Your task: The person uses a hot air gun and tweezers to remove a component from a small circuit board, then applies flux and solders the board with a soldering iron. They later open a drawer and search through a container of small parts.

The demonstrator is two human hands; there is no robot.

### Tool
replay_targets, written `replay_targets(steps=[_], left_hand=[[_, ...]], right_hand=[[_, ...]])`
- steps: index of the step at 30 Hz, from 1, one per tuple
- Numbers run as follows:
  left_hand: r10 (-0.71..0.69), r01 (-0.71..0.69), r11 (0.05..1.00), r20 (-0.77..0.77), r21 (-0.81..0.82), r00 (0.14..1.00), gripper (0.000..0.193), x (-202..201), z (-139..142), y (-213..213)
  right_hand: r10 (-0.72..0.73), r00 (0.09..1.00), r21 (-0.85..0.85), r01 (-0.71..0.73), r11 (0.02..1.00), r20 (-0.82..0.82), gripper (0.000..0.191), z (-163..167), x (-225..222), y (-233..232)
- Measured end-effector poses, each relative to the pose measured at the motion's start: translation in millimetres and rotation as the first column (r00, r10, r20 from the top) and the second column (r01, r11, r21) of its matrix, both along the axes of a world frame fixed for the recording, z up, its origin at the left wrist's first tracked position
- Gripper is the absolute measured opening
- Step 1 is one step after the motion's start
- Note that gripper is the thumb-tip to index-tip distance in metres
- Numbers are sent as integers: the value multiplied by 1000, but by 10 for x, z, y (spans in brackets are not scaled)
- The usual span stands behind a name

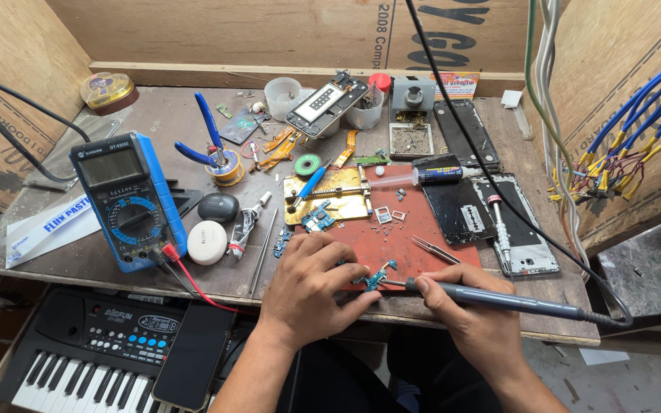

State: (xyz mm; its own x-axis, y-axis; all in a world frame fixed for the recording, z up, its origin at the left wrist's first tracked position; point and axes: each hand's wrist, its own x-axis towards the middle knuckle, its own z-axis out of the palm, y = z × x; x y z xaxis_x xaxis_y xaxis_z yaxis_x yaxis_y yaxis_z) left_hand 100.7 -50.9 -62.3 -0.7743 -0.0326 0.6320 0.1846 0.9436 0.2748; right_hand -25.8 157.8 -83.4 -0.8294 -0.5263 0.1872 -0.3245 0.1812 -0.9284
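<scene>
I look down at my two hands over the red mat on the worktop. My left hand presses its fingers together on a small blue circuit board, which lies at the near edge of the mat, and holds it flat. My right hand has its grip closed around the grey soldering iron, like a pen, and the tip touches the board or is just beside it; I cannot tell which.

As I judge it, the soldering on this small board is in progress and not finished, because the iron is at the board. Other parts are waiting: another blue board lies on the brass holder plate, tiny pieces are spread on the mat, and tweezers lie near my right hand. Two opened phone bodies rest on the right, not yet assembled. The syringe of flux lies behind the mat. The blue multimeter stands on the left, well apart, with its leads plugged in.
</scene>
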Motion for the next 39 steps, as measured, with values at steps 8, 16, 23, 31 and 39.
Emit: replay_targets(steps=[8,16,23,31,39], left_hand=[[3,-3,1000,7,6,1000,27,0,2,4],[8,-8,1000,6,2,1000,28,4,-6,3],[5,-5,1000,9,0,1000,28,1,-9,1],[4,-4,1000,-1,-2,1000,28,-2,-7,-1],[8,-8,1000,11,4,1000,27,3,-15,0]], right_hand=[[-16,998,16,17,1000,-63,22,7,9,-6],[-23,994,12,25,1000,-111,20,12,14,-4],[-37,995,27,40,999,-94,19,18,31,-8],[-20,971,19,25,1000,-237,19,33,30,-10],[-28,974,17,33,999,-226,19,23,38,-8]])
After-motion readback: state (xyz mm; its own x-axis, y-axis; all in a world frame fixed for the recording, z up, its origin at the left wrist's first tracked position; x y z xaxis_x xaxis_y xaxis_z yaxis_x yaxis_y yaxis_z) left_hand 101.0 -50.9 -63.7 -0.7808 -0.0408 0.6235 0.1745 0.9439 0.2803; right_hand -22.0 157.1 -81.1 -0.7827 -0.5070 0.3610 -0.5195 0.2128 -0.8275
